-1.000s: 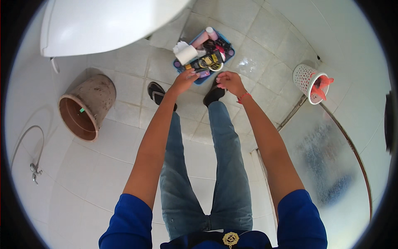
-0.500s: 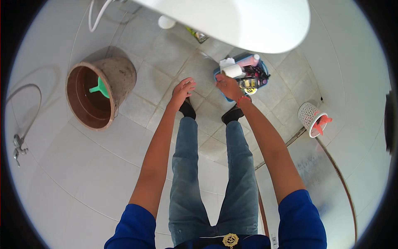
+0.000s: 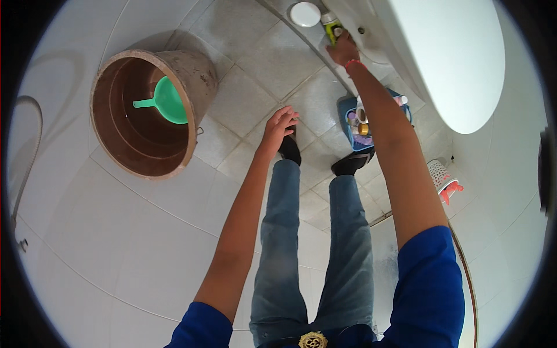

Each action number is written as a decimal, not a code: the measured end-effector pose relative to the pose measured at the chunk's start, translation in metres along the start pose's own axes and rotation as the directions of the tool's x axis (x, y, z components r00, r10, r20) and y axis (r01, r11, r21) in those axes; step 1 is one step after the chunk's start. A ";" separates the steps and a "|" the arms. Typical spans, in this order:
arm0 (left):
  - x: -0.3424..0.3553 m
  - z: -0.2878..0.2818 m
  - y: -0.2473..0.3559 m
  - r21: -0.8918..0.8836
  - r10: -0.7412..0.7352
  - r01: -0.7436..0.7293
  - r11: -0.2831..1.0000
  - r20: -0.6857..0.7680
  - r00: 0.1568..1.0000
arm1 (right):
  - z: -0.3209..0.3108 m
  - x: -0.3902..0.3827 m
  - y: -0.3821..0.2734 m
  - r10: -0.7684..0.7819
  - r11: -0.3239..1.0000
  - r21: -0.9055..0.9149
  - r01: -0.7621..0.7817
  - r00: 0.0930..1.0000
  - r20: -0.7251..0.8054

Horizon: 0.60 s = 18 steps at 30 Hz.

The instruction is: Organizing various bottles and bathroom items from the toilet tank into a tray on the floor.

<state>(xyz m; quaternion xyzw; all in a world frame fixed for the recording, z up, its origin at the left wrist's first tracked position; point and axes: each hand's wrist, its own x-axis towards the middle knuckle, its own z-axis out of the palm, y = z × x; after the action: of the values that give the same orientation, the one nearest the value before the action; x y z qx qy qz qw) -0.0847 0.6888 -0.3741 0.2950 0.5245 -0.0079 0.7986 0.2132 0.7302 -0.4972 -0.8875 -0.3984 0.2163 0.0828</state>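
Note:
My right hand (image 3: 343,50) reaches up beside the white fixture, its fingers closed on a yellow-green container (image 3: 331,24) with a pale top; the grip is partly hidden. A round white lid-like object (image 3: 304,14) lies just left of it. My left hand (image 3: 279,124) hangs over the tiles above my dark slipper (image 3: 289,148), open and empty. A blue basket (image 3: 346,109) full of toiletries sits on the floor below my right hand, partly behind my forearm.
A brown bucket (image 3: 104,110) with a green dipper (image 3: 171,98) is at left, near a hose (image 3: 36,145). A large white fixture (image 3: 447,58) overhangs the upper right. A white perforated bin (image 3: 438,174) with red material stands at right, near a doorway.
My right hand has moved from over the basket up to the yellow-green container and closed on it. My left hand stays open. The view has shifted, bringing the container beside the fixture into fuller sight.

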 end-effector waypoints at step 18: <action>0.009 -0.009 0.023 0.056 -0.005 0.007 0.998 -0.027 1.000 | -0.003 -0.079 0.004 0.167 0.938 0.307 -0.159 0.986 0.001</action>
<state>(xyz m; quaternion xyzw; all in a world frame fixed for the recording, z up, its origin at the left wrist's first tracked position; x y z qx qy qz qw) -0.0810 0.7146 -0.3735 0.3157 0.5355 -0.0209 0.7830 0.1705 0.6692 -0.4707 -0.8966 -0.2840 0.2703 0.2058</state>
